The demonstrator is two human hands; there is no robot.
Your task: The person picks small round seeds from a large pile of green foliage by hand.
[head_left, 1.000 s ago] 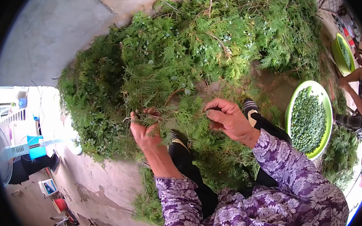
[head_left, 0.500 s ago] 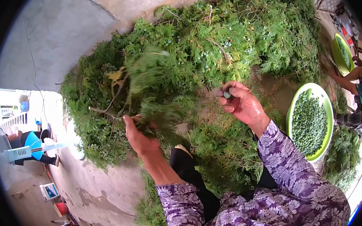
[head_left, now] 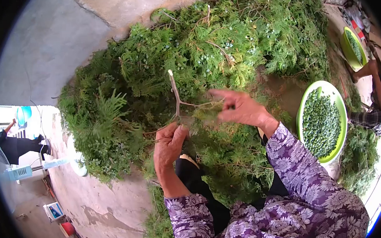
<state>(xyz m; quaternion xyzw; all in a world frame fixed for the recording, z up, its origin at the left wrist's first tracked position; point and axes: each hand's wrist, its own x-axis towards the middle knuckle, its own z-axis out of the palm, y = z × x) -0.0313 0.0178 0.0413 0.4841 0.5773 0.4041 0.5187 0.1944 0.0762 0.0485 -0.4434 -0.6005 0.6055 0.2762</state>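
Observation:
My left hand (head_left: 170,144) is closed around a forked evergreen branch (head_left: 177,98), whose pale cut end points up. Leafy sprays of the branch spread to the left of the fist. My right hand (head_left: 246,110) is beside the tip of a thin side twig, slightly blurred, its index finger stretched out and thumb apart; nothing shows between the fingers. Below and beyond both hands lies a large heap of cut evergreen branches (head_left: 233,33) with small bluish-green cones. Right of my right arm stands a lime-green basin (head_left: 301,127) filled with green cones (head_left: 323,121).
A second green basin (head_left: 347,50) with cones stands at the far right, near another person's arm (head_left: 370,69). Another person in dark clothes (head_left: 19,144) is at the far left, by a blue round object (head_left: 23,114). A white box (head_left: 53,211) and a red object (head_left: 67,229) lie lower left.
The branch in my left hand has turned so its cut end points up. My right hand has moved left and lower toward it; the dark cones it pinched are no longer visible.

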